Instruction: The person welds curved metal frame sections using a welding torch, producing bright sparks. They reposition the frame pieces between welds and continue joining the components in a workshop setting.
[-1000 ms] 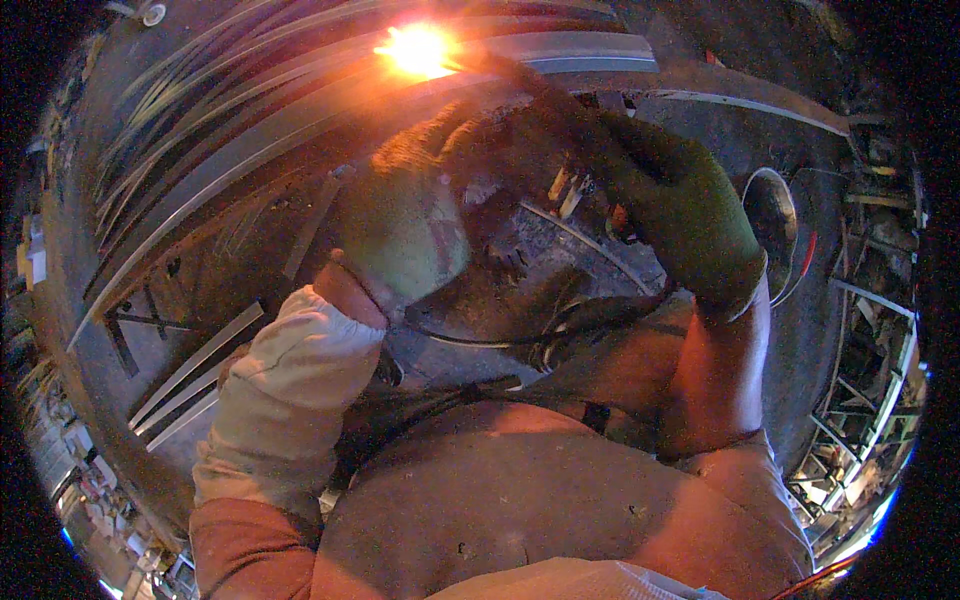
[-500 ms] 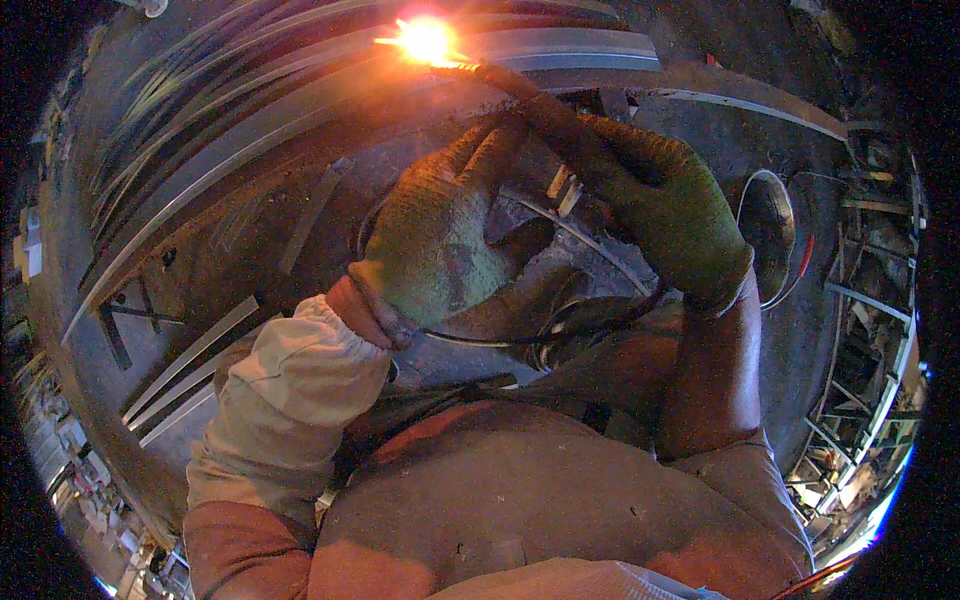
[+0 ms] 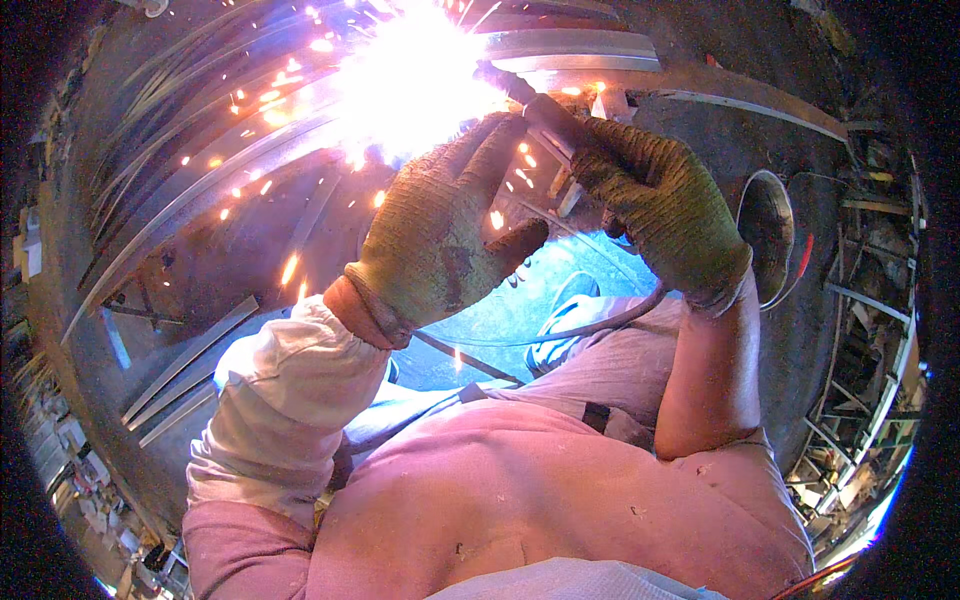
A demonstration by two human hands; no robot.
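My right hand point(image 3: 668, 205), in a worn green-yellow work glove, is closed around a welding torch point(image 3: 553, 122) that points up and to the left. A blinding white arc point(image 3: 418, 82) burns at its tip, and the glare hides the nozzle end and the spot being welded. My left hand point(image 3: 432, 230), gloved alike, has its fingers stretched toward the torch neck and its thumb well apart. Its fingertips lie close beside the torch; I cannot tell whether they touch it. The arc sits on long steel strips point(image 3: 575, 62) at the far side.
Orange sparks scatter around the arc and down past my left glove. A dark cable point(image 3: 610, 322) loops beneath my hands. Loose metal strips point(image 3: 190, 355) lie at the left. A wire-like hoop point(image 3: 767, 238) is at the right, and a metal rack point(image 3: 860, 420) stands beyond it.
The small orange glow has flared into a large white arc with flying sparks, lighting my clothes and the floor below in pink and blue. Both hands have stayed almost where they were.
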